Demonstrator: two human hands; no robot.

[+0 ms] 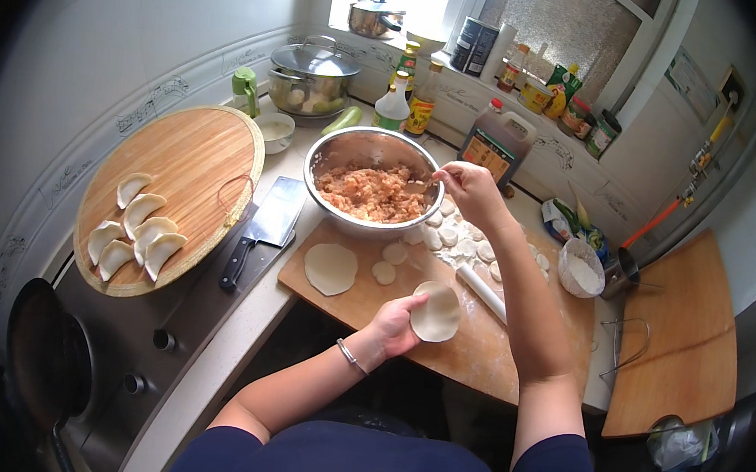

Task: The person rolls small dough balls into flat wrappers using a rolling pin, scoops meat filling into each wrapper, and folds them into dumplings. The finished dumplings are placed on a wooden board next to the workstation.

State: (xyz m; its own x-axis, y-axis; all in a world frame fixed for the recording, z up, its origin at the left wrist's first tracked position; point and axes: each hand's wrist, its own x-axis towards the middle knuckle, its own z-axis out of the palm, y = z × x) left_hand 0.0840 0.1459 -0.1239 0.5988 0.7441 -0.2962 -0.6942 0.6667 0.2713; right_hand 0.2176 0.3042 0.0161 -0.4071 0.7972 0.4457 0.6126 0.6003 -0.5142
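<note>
A round dough wrapper (437, 312) rests on the palm and fingers of my left hand (397, 326), the thumb over its edge. My right hand (470, 183) is closed at the right rim of a steel bowl (318, 195) of minced filling (371, 192); a thin utensil seems to run from its fingers into the bowl, mostly hidden. On the wooden board (428, 270) lie another rolled wrapper (330, 269), small dough rounds (384, 273) in flour and a white rolling pin (482, 292), partly behind my right forearm. Several shaped dumplings (143, 211) sit on a round bamboo board (192, 148) at the left.
A cleaver (273, 214) lies left of the bowl. Bottles (421, 106), a large jug (498, 142) and a lidded pot (310, 81) stand behind it. On the right are a bowl of flour (580, 268), a metal cup (621, 272) and a curved wooden board (683, 340). A wok (43, 349) is lower left.
</note>
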